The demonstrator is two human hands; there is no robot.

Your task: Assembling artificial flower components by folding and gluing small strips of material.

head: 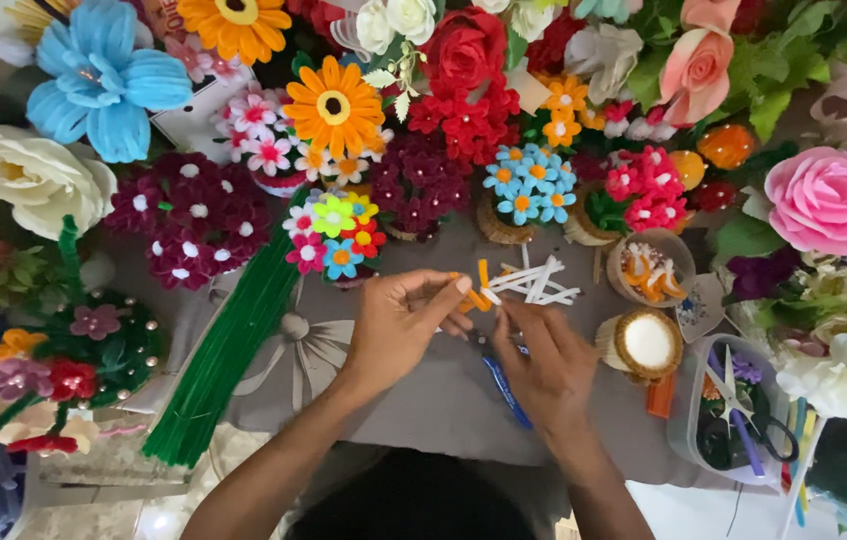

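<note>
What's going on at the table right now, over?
Left hand pinching short orange fuzzy stem pieces. Right hand beside it, touching them. White fuzzy stem pieces just behind. Nothing blocking.

Fuzzy green chenille stems [227, 350] lie on matt grey cloth [434, 400].

A craft table: handmade pipe-cleaner flowers [334, 108] all around (green stems [229, 350], scissors [744, 410] too).
</note>
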